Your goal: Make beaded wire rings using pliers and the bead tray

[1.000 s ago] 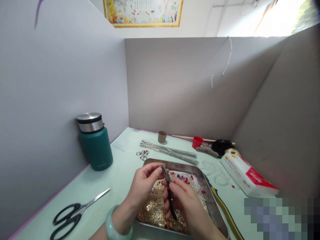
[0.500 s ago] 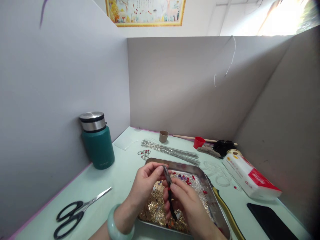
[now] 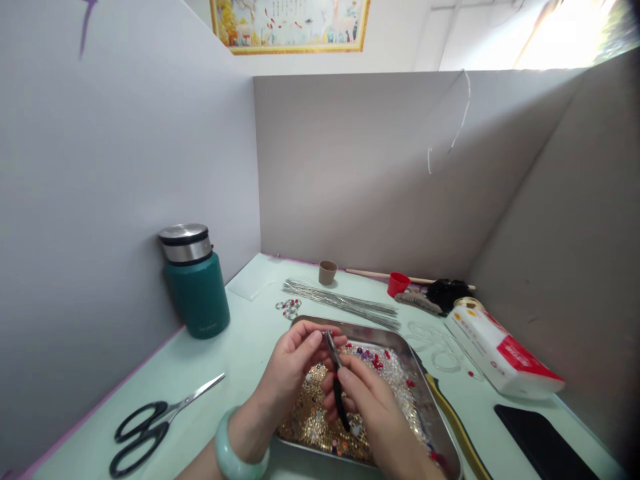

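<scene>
Head view, both hands over the tray (image 3: pixel 437 408). Right hand (image 3: pixel 367 393) closed around the pliers (image 3: pixel 338 390), thumb along the near side of the handles. Left hand (image 3: pixel 289 360) curled inward, thumb and forefinger close together right at the pliers' tip. Whether they pinched something there could not be told; too small, and partly hidden by the fingers.

Key relation: tip to left fingertips. The pliers' long axis ran away from the wearer, leaning a little left, so the nose met the left fingertips while the handle ends pointed back toward the body and slightly right. Right hand nearer the handles, left hand nearer the nose; only a slight gap, if any, between nose and left thumb. Whether the nose was clamped or parted: could not tell.

Below the hands, in the tray: gold beads (image 3: pixel 307 410) mostly under the left side, clear beads (image 3: pixel 395 373) toward the far right. Past the far rim, wires (image 3: pixel 340 303) lay in a loose bundle, with a few rings (image 3: pixel 290 308) just beside its left end. Scissors (image 3: pixel 165 420) rested well left, blades pointing toward the tray.
</scene>
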Demonstrator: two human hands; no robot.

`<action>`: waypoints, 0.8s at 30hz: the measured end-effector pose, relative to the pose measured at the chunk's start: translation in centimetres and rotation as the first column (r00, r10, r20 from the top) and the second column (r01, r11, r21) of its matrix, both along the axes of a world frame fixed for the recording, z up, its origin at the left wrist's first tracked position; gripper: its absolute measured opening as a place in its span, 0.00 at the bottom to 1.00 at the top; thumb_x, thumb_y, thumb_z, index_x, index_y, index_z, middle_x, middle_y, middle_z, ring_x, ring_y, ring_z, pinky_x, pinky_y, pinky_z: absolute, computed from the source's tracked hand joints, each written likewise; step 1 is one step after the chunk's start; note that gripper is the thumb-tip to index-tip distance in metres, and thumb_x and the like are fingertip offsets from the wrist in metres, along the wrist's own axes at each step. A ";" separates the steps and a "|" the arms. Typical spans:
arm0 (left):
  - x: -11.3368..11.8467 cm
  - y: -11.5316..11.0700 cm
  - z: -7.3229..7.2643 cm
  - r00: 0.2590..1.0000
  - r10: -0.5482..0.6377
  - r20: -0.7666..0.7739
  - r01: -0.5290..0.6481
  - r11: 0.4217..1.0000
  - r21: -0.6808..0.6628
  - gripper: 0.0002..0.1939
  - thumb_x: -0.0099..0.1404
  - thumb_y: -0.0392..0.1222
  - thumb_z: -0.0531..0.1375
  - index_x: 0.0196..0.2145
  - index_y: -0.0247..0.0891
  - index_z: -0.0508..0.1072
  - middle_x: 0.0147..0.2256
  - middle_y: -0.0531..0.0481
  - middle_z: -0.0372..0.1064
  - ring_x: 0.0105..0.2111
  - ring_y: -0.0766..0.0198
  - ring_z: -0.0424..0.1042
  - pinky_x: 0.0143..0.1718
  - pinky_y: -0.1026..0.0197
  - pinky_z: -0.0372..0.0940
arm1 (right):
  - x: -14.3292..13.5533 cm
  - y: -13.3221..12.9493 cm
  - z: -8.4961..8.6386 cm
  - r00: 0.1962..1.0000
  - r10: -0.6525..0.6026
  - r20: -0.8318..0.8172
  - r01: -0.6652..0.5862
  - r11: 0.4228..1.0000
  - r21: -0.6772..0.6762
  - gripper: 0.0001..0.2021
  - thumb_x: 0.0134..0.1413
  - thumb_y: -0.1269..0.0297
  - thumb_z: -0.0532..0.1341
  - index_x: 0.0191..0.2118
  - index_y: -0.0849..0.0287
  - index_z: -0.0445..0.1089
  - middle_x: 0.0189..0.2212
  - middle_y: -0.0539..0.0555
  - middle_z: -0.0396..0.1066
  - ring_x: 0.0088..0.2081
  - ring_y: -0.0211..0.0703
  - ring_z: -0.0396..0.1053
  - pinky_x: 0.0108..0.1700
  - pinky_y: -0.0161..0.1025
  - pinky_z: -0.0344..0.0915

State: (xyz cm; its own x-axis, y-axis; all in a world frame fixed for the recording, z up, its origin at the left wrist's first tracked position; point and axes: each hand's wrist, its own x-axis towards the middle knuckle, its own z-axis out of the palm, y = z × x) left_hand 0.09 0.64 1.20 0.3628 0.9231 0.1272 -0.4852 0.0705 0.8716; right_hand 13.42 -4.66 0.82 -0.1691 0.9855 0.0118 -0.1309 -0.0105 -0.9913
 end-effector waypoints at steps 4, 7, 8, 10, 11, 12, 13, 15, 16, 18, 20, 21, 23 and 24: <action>0.1 -0.1 -0.2 1.000 -0.001 0.022 0.001 1.000 0.005 0.09 0.65 0.41 0.57 0.39 0.32 0.71 0.41 0.38 0.74 0.46 0.53 0.71 0.49 0.53 0.63 | 0.1 -0.3 -0.1 0.969 -0.077 0.235 0.051 0.992 0.114 0.14 0.61 0.57 0.53 0.44 0.59 0.68 0.31 0.53 0.69 0.33 0.44 0.67 0.34 0.37 0.64; 0.1 0.0 -0.2 1.000 0.012 0.004 -0.012 1.000 0.016 0.09 0.64 0.41 0.58 0.38 0.33 0.71 0.42 0.39 0.74 0.47 0.53 0.71 0.48 0.54 0.64 | 0.1 -0.3 -0.5 0.952 -0.111 0.285 0.071 0.986 0.149 0.14 0.62 0.56 0.51 0.44 0.59 0.67 0.30 0.52 0.68 0.31 0.43 0.67 0.33 0.37 0.63; 0.1 0.1 -0.2 1.000 0.024 -0.008 -0.023 0.999 0.023 0.09 0.63 0.41 0.59 0.38 0.33 0.71 0.42 0.40 0.73 0.46 0.53 0.71 0.47 0.53 0.64 | 0.1 -0.2 -0.6 0.947 -0.122 0.298 0.077 0.984 0.159 0.14 0.62 0.56 0.51 0.44 0.59 0.67 0.30 0.52 0.69 0.31 0.43 0.67 0.33 0.37 0.63; 0.1 0.2 -0.2 0.998 0.054 -0.034 -0.053 0.998 0.030 0.09 0.61 0.41 0.61 0.38 0.34 0.72 0.42 0.40 0.74 0.46 0.52 0.72 0.47 0.53 0.65 | 0.1 -0.2 -0.4 0.943 -0.126 0.309 0.075 0.982 0.173 0.14 0.61 0.56 0.52 0.45 0.58 0.67 0.32 0.53 0.69 0.33 0.43 0.67 0.35 0.37 0.63; 0.1 0.2 -0.3 0.997 0.067 -0.045 -0.066 0.997 0.029 0.09 0.60 0.41 0.62 0.37 0.34 0.72 0.41 0.41 0.74 0.46 0.52 0.72 0.46 0.53 0.65 | 0.1 -0.2 -0.3 0.945 -0.117 0.304 0.067 0.983 0.170 0.14 0.61 0.56 0.53 0.45 0.58 0.67 0.33 0.53 0.70 0.33 0.44 0.67 0.35 0.37 0.63; 0.1 0.3 -0.3 0.996 0.078 -0.052 -0.077 0.997 0.027 0.09 0.60 0.41 0.62 0.37 0.34 0.72 0.41 0.41 0.74 0.46 0.51 0.71 0.46 0.53 0.65 | 0.0 -0.2 -0.1 0.950 -0.107 0.293 0.061 0.985 0.162 0.15 0.61 0.55 0.53 0.45 0.58 0.67 0.32 0.53 0.70 0.33 0.44 0.67 0.34 0.37 0.63; 0.1 0.3 -0.3 0.995 0.086 -0.054 -0.085 0.996 0.025 0.09 0.59 0.41 0.62 0.37 0.34 0.72 0.41 0.41 0.74 0.46 0.51 0.71 0.46 0.53 0.65 | 0.0 -0.2 0.1 0.955 -0.096 0.280 0.055 0.987 0.152 0.15 0.61 0.55 0.53 0.45 0.58 0.68 0.31 0.53 0.70 0.33 0.44 0.67 0.33 0.37 0.62; 0.1 0.3 -0.3 0.995 0.090 -0.050 -0.089 0.996 0.026 0.08 0.60 0.41 0.62 0.36 0.34 0.71 0.42 0.41 0.74 0.46 0.52 0.72 0.46 0.53 0.66 | -0.1 -0.3 0.3 0.965 -0.080 0.252 0.048 0.990 0.130 0.15 0.61 0.54 0.53 0.44 0.58 0.68 0.29 0.53 0.70 0.31 0.44 0.67 0.32 0.36 0.62; 0.1 0.3 -0.3 0.995 0.088 -0.045 -0.087 0.996 0.030 0.08 0.60 0.40 0.62 0.36 0.34 0.71 0.42 0.41 0.73 0.46 0.52 0.72 0.46 0.52 0.66 | -0.1 -0.3 0.3 0.968 -0.074 0.238 0.045 0.991 0.122 0.15 0.61 0.54 0.53 0.44 0.58 0.68 0.29 0.53 0.70 0.31 0.44 0.67 0.32 0.37 0.62; 0.1 0.2 -0.3 0.996 0.085 -0.033 -0.084 0.996 0.040 0.06 0.61 0.39 0.61 0.35 0.34 0.71 0.42 0.42 0.73 0.46 0.52 0.72 0.46 0.52 0.66 | -0.1 -0.2 0.1 0.977 -0.059 0.205 0.038 0.994 0.107 0.14 0.61 0.55 0.53 0.44 0.59 0.68 0.31 0.53 0.70 0.32 0.43 0.67 0.33 0.37 0.62; 0.1 0.1 -0.2 0.996 0.083 -0.025 -0.082 0.995 0.049 0.05 0.62 0.39 0.60 0.35 0.34 0.71 0.41 0.43 0.73 0.46 0.52 0.72 0.46 0.53 0.66 | 0.0 -0.2 -0.1 0.985 -0.042 0.170 0.028 0.996 0.088 0.14 0.61 0.56 0.53 0.43 0.59 0.67 0.33 0.54 0.70 0.33 0.43 0.67 0.35 0.38 0.63; 0.1 0.1 -0.2 0.996 0.083 -0.023 -0.081 0.995 0.053 0.05 0.62 0.38 0.60 0.35 0.34 0.70 0.40 0.43 0.73 0.46 0.53 0.72 0.46 0.53 0.66 | 0.0 -0.2 -0.2 0.987 -0.039 0.158 0.026 0.996 0.085 0.13 0.61 0.56 0.52 0.43 0.59 0.67 0.34 0.54 0.70 0.33 0.43 0.67 0.35 0.38 0.63; 0.0 0.1 -0.2 0.996 0.085 -0.022 -0.084 0.995 0.052 0.05 0.62 0.38 0.60 0.34 0.34 0.70 0.41 0.43 0.73 0.46 0.53 0.72 0.46 0.52 0.66 | 0.1 -0.1 -0.2 0.986 -0.046 0.159 0.031 0.995 0.091 0.13 0.62 0.57 0.52 0.44 0.59 0.67 0.33 0.54 0.70 0.33 0.43 0.67 0.34 0.38 0.63; 0.0 0.1 -0.1 0.996 0.088 -0.022 -0.086 0.995 0.050 0.05 0.61 0.38 0.60 0.34 0.34 0.70 0.43 0.42 0.72 0.46 0.53 0.71 0.46 0.52 0.66 | 0.2 -0.1 -0.2 0.984 -0.054 0.171 0.037 0.994 0.100 0.13 0.62 0.57 0.52 0.44 0.59 0.67 0.33 0.54 0.70 0.33 0.43 0.67 0.34 0.38 0.63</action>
State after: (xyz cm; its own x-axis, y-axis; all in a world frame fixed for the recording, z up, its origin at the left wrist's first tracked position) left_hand 0.09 0.74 1.05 0.2848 0.9442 0.1654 -0.4663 -0.0143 0.8845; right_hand 13.59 -4.77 0.65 -0.1317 0.9880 0.0811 0.0444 0.0876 -0.9952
